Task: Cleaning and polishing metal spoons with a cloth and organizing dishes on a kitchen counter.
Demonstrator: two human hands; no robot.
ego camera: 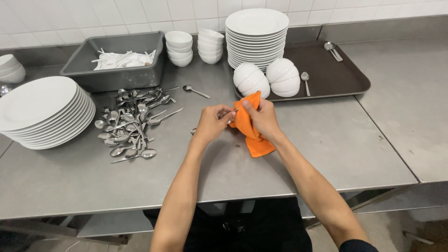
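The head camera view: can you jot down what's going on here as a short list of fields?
Left hand: holds a metal spoon by one end
Right hand: grips an orange cloth wrapped round the spoon
Loose cutlery: heaped on the steel table, to the left
Plates: one stack at left
Tray: brown, carries upturned bowls

Steel table [326, 149] bears plate stacks [42, 112], loose spoons [133, 123], bowls [179, 46], grey tub [84, 70], brown tray [336, 74].

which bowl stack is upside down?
The two bowl stacks on the brown tray, in front of the tall plate stack: left, right. The stacks behind the grey bin stand rim up.
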